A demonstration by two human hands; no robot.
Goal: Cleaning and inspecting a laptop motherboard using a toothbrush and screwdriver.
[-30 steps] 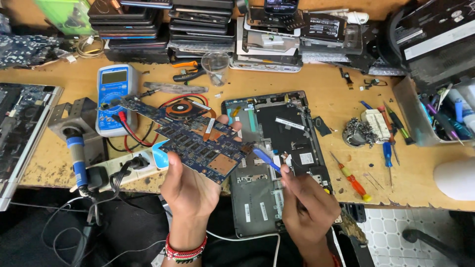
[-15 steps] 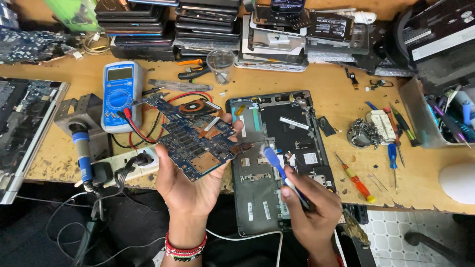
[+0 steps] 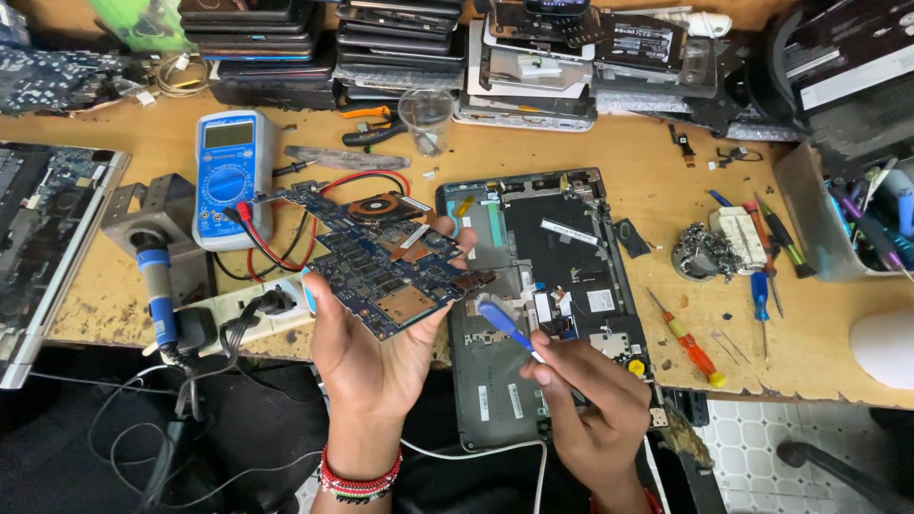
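Fingers of the left hand (image 3: pixel 367 357) curl under a blue circuit board (image 3: pixel 381 266), cradling it tilted above the near edge of the surface (image 3: pixel 609 143), beside the opened laptop base (image 3: pixel 547 276). Right hand (image 3: pixel 595 409) fingers pinch a blue-tipped pry tool (image 3: pixel 505 324), tip close to the board's right edge. Doing this well likely means holding the board by its edges, steady, and working the tip gently. A blue multimeter (image 3: pixel 228 176) lies toward the far left corner.

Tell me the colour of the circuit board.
Blue, in the head view: the circuit board.
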